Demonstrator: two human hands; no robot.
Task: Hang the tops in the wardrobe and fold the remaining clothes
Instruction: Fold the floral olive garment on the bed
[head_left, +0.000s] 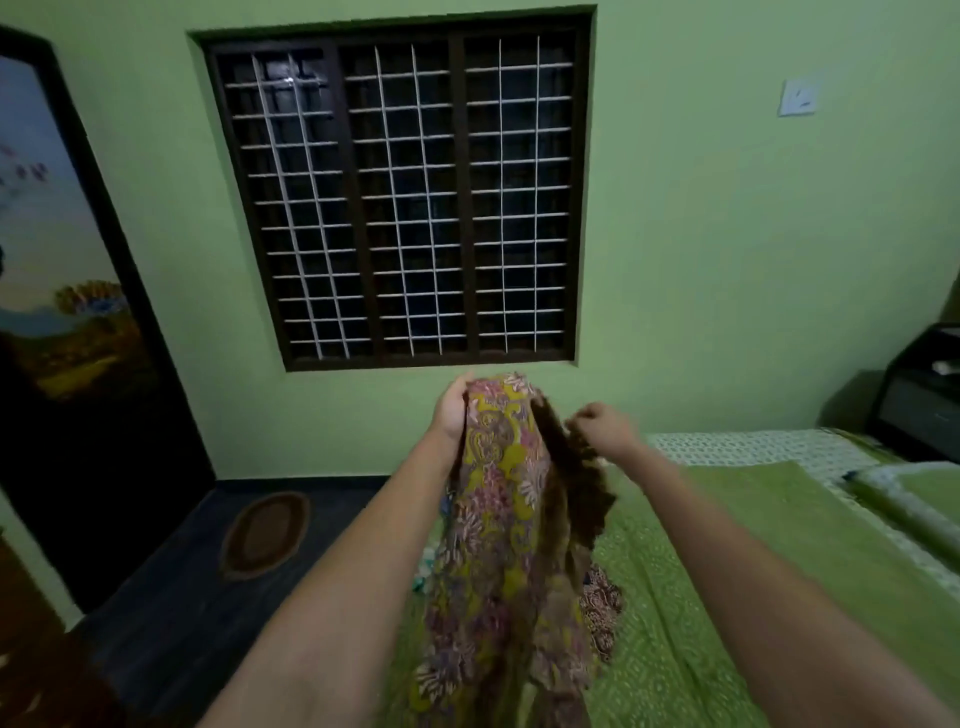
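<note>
The floral garment hung lengthwise over the bed — the left hand gripped its top edge, the right hand, just beside, pinched the dark inner edge — ready, seemingly, to spread.

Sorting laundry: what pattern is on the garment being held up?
Floral paisley print, mustard yellow with pink, on the garment; head view.

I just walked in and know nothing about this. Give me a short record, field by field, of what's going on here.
Setting: bedroom with a barred window
Held item: patterned garment, hanging down over the bed
Left hand: grips the garment's top edge
Right hand: pinches its dark edge, blurred
Underneath: more clothes on the bed
Floor: oval mat
</note>
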